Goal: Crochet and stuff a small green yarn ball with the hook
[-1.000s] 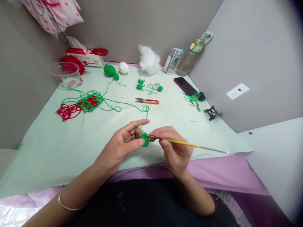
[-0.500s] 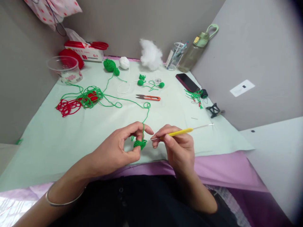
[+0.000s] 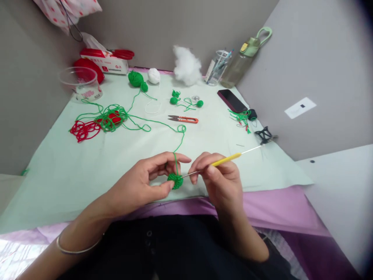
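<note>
Pale cloth, mid-frame, grey walls above. Green piece, lower centre: left hand pinches it, yarn over forefinger, apparently for even tension. Hook: right hand grasps it pencil-fashion, seemingly for fine control; tip meets the piece's right edge. Snips: centre.

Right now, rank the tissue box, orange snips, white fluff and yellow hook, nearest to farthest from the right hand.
1. Yellow hook: held in the right hand.
2. Orange snips: ahead, left.
3. White fluff: farther back, slightly left.
4. Tissue box: back, far left.
</note>
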